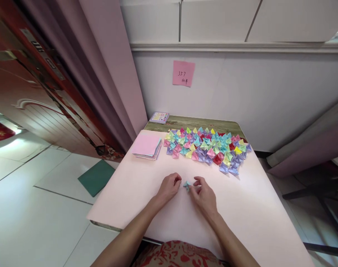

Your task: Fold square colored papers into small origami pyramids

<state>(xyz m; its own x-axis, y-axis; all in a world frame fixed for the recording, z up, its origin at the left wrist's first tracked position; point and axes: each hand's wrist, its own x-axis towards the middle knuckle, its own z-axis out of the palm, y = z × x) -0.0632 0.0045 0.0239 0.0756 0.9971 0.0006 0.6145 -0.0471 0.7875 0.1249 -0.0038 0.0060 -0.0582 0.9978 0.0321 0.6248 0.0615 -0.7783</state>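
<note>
A small light-blue folded paper piece (187,185) lies on the pink table cover (249,218) between my hands. My right hand (204,194) has its fingers curled in a pinch that touches the piece at its right side. My left hand (169,187) rests just left of the piece with fingers curled inward, and nothing shows in them. Farther back, several finished folded paper shapes in many colours (206,148) lie packed together in a patch.
A stack of pink square paper sheets (146,145) sits at the table's back left. A small paper pack (159,117) lies on the wooden strip by the wall. A pink note (183,73) sticks on the wall. A green sheet (96,177) lies on the floor.
</note>
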